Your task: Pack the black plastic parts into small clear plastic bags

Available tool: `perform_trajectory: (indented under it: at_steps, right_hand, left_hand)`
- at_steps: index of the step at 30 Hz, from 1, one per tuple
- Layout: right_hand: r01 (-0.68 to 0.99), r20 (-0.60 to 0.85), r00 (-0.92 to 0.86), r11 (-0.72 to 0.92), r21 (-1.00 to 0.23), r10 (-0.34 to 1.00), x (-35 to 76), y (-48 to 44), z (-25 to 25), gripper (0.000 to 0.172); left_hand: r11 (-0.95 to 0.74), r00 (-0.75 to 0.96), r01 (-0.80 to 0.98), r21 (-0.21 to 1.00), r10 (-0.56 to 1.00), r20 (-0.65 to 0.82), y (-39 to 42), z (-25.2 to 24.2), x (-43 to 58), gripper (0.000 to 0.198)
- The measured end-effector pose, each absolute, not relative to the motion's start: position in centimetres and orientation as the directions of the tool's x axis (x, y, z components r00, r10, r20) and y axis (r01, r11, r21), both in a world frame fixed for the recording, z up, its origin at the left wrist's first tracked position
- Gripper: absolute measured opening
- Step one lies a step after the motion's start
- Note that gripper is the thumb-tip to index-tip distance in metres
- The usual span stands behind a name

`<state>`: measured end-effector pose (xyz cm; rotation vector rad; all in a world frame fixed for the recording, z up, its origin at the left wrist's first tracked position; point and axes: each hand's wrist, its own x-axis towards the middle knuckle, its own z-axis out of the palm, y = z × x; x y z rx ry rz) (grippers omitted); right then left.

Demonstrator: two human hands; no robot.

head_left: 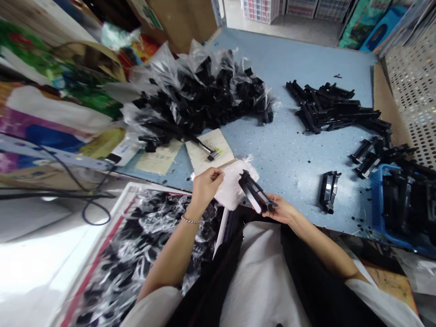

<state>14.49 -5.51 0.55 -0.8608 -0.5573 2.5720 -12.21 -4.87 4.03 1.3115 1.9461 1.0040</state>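
Occlusions: the near end of the elongated black plastic part sits inside the right hand, so its end shape is not visible; the fine detail of the part is too dark to resolve. The mouth of the thin translucent white plastic bag is partly covered by the left hand, whose thumb and fingers are pinched shut on the bag's edge. The right-hand fingers are curled closed around the part's lower end. The part lies between the two hands, against the bag, with its long axis diagonal and its free end pointing up and towards the left hand. Surface: speckled pale-blue table. Beyond the left hand is a heap of bagged black parts; beyond the right hand is a loose pile of black parts. Outboard of the right hand is a blue plastic crate, cut off by the frame edge.
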Motion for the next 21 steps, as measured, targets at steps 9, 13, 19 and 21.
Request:
perform_trajectory:
  at_steps: [9,13,19,21]
  right_hand:
    - [-0.234,-0.443,-0.797,-0.886,-0.399,0.41,9.9,-4.7,-1.0,0.026]
    - [-0.365,-0.402,-0.632,-0.712,-0.6,0.662,9.7,-3.8,-0.9,0.031]
    - [-0.16,-0.195,-0.205,-0.229,-0.96,0.959,14.2,-1.4,1.9,0.054]
    - [0.088,-0.073,-0.156,-0.06,-0.994,0.985,15.3,-0.7,3.7,0.07]
  left_hand:
    - [-0.131,-0.08,0.837,0.531,0.931,0.356,-6.5,4.2,-11.2,0.019]
    - [-0.457,0.234,0.756,0.468,0.857,0.459,-8.9,4.3,-7.3,0.018]
    - [-0.445,0.186,0.611,0.655,0.884,0.428,-8.0,3.7,-4.0,0.042]
    - [-0.443,0.212,0.578,0.685,0.893,0.398,-6.3,3.4,-3.4,0.075]
